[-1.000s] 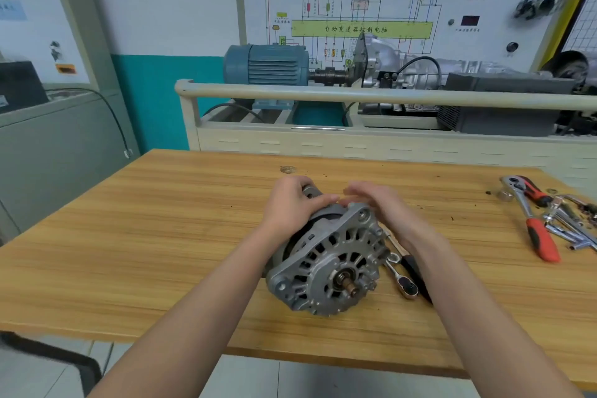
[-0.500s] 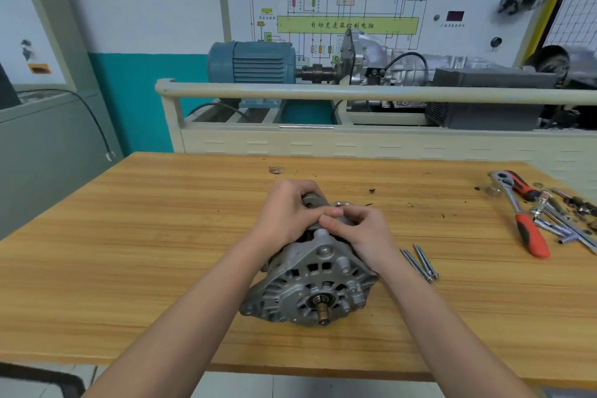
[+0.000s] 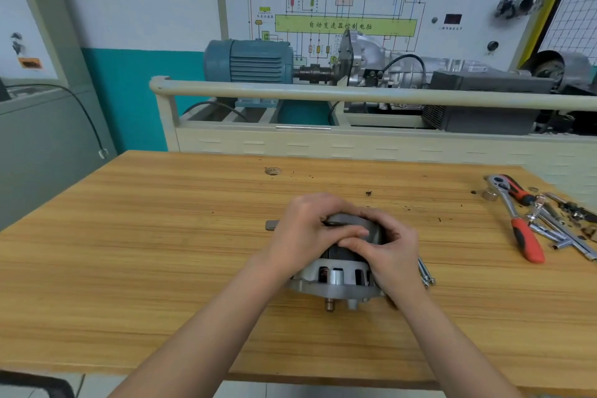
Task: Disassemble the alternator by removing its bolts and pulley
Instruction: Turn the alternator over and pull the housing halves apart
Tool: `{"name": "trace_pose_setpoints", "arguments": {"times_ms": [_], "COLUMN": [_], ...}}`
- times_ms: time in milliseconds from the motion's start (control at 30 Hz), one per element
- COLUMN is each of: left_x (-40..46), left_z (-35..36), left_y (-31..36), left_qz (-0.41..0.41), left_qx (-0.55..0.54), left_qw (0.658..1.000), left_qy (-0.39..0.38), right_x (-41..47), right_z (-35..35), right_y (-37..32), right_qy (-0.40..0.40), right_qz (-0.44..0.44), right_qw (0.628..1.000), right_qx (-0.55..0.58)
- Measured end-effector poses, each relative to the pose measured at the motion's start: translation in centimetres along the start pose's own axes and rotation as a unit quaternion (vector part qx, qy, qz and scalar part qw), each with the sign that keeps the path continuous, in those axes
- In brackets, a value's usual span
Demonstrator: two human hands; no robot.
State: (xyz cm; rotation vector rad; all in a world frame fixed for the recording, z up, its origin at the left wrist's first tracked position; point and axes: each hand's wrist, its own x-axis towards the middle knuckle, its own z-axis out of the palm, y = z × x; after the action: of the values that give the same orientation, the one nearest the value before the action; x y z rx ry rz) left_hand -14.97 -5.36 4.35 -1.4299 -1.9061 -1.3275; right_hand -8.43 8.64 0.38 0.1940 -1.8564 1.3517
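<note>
The silver alternator (image 3: 336,278) rests on the wooden table (image 3: 161,252), tipped so its front flange and bare shaft stub face the near edge. My left hand (image 3: 307,233) grips its upper rear housing from the left. My right hand (image 3: 387,249) grips the same housing from the right, fingers overlapping the left hand's. Loose long bolts (image 3: 425,275) lie on the table just right of my right wrist. The rear end of the alternator is hidden under both hands.
A red-handled ratchet (image 3: 517,220) and several sockets and extensions (image 3: 562,229) lie at the table's right side. A washer (image 3: 272,170) sits near the far edge. Behind the table stands a trainer bench with a rail (image 3: 355,95) and a blue motor (image 3: 248,60).
The alternator has been tilted from its front face pointing at me to the face turned down toward the near edge. Both hands shifted further over its rear housing.
</note>
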Motion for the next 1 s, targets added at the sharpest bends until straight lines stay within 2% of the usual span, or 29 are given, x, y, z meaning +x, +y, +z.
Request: {"name": "trace_pose_setpoints", "arguments": {"times_ms": [167,367,467,633,733,833,900,1000], "left_x": [-1.6,-4.9,-5.2,-6.3,-7.1,-7.1,-7.1,-7.2], "left_z": [0.2,0.1,0.2,0.1,0.1,0.6,0.9,1.1], "left_y": [1.2,3.3,3.8,3.5,3.7,3.7,3.3,3.0], "left_qz": [-0.021,-0.168,-0.265,-0.352,-0.419,-0.438,-0.448,-0.449], "left_qx": [-0.043,0.05,0.038,0.05,0.008,-0.007,0.004,0.036], "left_qw": [0.999,0.984,0.963,0.933,0.906,0.893,0.887,0.884], "left_qy": [-0.006,-0.023,-0.021,-0.051,-0.064,-0.104,-0.115,-0.122], "right_x": [-2.0,-4.8,-5.2,-5.4,-5.3,-4.4,-3.8,-3.3], "right_z": [-0.3,-1.1,-1.3,-2.1,-3.1,-4.2,-3.8,-1.3], "right_y": [-0.4,-0.5,-1.2,-2.5,-3.3,-4.9,-6.2,-8.0], "right_qy": [0.006,-0.027,-0.043,-0.082,-0.147,-0.207,-0.205,-0.154], "right_qz": [-0.055,-0.049,-0.006,0.052,0.139,0.219,0.257,0.28], "right_qw": [0.998,0.998,0.999,0.993,0.976,0.952,0.942,0.934], "right_qx": [-0.007,-0.02,-0.028,-0.074,-0.082,-0.048,-0.072,-0.158]}}
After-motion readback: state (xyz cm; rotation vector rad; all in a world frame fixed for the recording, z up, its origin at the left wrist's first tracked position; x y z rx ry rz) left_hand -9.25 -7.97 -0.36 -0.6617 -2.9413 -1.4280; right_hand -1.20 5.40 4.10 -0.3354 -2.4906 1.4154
